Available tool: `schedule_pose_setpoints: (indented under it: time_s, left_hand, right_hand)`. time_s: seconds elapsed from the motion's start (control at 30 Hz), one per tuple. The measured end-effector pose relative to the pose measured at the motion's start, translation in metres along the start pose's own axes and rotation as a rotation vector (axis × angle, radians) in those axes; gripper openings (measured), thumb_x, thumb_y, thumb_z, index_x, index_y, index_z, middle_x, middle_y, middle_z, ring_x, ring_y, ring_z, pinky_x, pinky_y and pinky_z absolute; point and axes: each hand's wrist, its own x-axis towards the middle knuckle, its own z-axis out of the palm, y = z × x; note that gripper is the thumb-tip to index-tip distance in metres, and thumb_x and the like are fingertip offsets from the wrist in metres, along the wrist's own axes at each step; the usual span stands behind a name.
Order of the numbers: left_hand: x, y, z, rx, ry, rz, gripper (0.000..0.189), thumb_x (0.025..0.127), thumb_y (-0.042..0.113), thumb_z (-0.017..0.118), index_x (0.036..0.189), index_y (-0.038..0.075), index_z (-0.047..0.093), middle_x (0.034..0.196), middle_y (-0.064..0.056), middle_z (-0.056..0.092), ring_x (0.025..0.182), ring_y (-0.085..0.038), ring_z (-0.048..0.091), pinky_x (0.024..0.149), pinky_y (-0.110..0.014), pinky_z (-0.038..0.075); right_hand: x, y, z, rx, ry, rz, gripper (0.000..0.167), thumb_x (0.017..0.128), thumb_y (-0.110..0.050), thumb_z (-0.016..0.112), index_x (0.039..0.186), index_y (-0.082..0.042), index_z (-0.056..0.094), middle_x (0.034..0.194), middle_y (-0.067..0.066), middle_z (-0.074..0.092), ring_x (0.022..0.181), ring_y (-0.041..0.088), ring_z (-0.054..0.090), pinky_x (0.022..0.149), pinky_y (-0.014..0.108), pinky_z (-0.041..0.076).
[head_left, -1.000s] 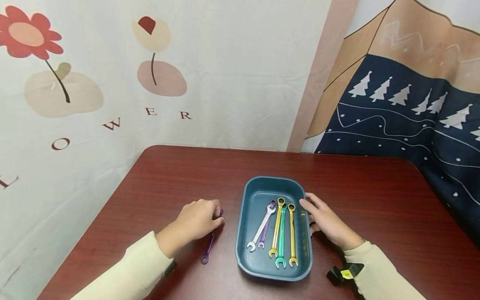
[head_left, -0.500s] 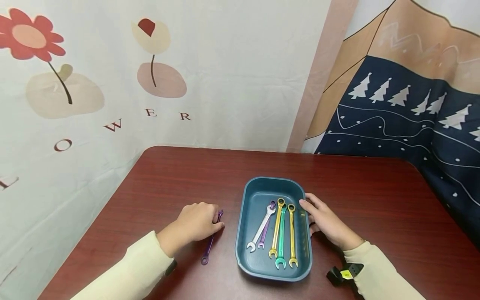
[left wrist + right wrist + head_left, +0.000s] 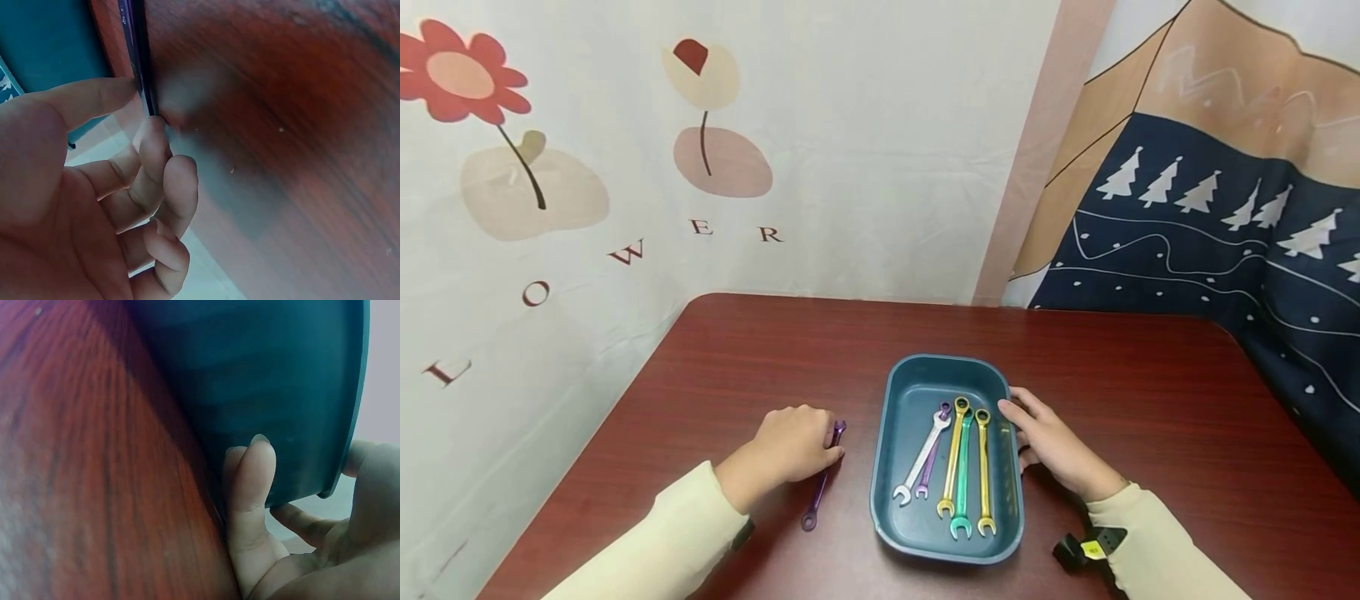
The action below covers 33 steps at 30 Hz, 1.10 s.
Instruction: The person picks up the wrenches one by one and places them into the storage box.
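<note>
My left hand (image 3: pixel 793 443) pinches a dark purple combination wrench (image 3: pixel 816 502) between thumb and fingers, left of the blue tray (image 3: pixel 917 540). The wrench slants on or just above the table, its ring end toward me; in the left wrist view only part of its shaft (image 3: pixel 135 44) shows. My right hand (image 3: pixel 1060 450) grips the tray's right side, thumb over the rim, fingers against the outer wall (image 3: pixel 275 381). Inside the tray lie a silver wrench (image 3: pixel 922 458), a light purple wrench (image 3: pixel 928 473) partly under it, a green wrench (image 3: pixel 963 483) and two yellow wrenches, one (image 3: pixel 985 471) rightmost.
The reddish-brown wooden table (image 3: pixel 775 350) reaches back to a white cloth (image 3: pixel 880 150) with flower prints. At the right hangs a dark blue cloth (image 3: pixel 1150 233) with white trees. A black wrist device (image 3: pixel 1086 548) is strapped on the right sleeve.
The left hand's fingers shift slightly on the purple wrench, whose upper end shows a little more. Right hand and tray stay in place.
</note>
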Motion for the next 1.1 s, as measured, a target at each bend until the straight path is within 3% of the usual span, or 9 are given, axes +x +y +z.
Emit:
schedule_pose_setpoints:
  time_s: [0.37,0.63,1.1]
  left_hand:
    - [0.0024,-0.0003,0.0001,-0.007,-0.013,0.002,0.043,0.086,0.034,0.075,0.058,0.018,0.046,0.051,0.007,0.04,0.054,-0.012,0.048,0.052,-0.032,0.036]
    - [0.0051,0.0022,-0.0017,-0.007,-0.029,0.022,0.048,0.079,0.023,0.072,0.047,0.02,0.037,0.045,0.01,0.028,0.049,-0.011,0.036,0.048,-0.032,0.03]
    - [0.006,0.0006,-0.002,0.021,-0.022,0.08,0.048,0.075,0.024,0.077,0.045,0.021,0.04,0.045,0.011,0.031,0.049,-0.012,0.04,0.047,-0.032,0.032]
  right_hand:
    - [0.0013,0.0022,0.0021,0.006,0.012,0.012,0.058,0.105,-0.047,0.045,0.148,-0.012,0.032,0.103,0.013,0.065,0.069,0.019,0.067,0.056,0.035,0.057]
    - [0.0003,0.0003,0.0006,-0.004,0.002,0.005,0.06,0.105,-0.047,0.044,0.15,-0.01,0.03,0.103,0.014,0.065,0.07,0.018,0.067,0.056,0.034,0.057]
    - [0.0011,0.0009,0.0013,-0.002,0.014,0.01,0.059,0.105,-0.047,0.045,0.149,-0.012,0.031,0.103,0.014,0.065,0.07,0.019,0.067,0.057,0.035,0.057]
